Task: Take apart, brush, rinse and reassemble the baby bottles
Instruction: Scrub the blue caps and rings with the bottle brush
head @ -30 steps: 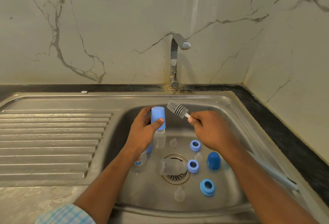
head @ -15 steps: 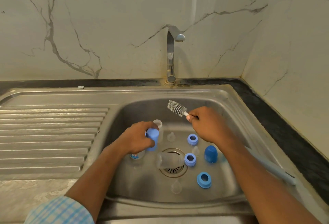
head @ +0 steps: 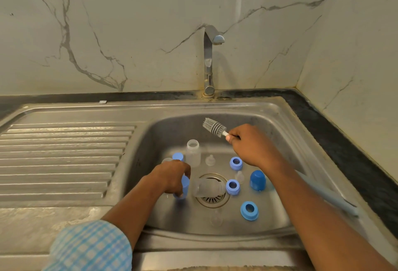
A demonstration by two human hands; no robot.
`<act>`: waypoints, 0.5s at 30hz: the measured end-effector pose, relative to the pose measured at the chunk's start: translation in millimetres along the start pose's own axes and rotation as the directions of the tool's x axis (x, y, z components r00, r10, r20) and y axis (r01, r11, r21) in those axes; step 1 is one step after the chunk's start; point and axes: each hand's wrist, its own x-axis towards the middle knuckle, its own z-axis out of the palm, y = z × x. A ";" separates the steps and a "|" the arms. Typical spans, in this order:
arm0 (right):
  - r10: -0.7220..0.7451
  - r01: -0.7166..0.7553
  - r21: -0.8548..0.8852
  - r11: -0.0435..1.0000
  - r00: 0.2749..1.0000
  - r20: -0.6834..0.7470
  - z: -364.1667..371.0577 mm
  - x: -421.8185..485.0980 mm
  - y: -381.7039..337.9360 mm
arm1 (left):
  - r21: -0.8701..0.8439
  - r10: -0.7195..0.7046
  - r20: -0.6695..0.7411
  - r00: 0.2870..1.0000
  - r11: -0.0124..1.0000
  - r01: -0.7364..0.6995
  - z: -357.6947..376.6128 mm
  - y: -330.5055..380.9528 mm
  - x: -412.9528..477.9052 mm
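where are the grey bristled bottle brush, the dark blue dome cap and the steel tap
grey bristled bottle brush (head: 214,128), head view, middle of the bristle head
dark blue dome cap (head: 257,181), head view, its front wall
steel tap (head: 208,59), head view, its upright neck

Veined marble walls (head: 129,22) meet at two o'clock. A steel drainboard (head: 64,158) lies at nine, a tap (head: 208,59) at twelve.
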 end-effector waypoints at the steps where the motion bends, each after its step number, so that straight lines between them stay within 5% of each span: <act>1: -0.002 0.002 -0.004 1.000 1.000 -0.004 0.3 0.0 0.3 | 0.013 -0.004 0.008 1.000 1.000 0.004 1.4 -1.1 0.7; 15: -0.025 0.025 -0.014 1.000 1.000 0.016 0.1 -2.1 -1.2 | 0.017 -0.058 0.081 0.995 0.998 0.056 9.2 -4.8 0.3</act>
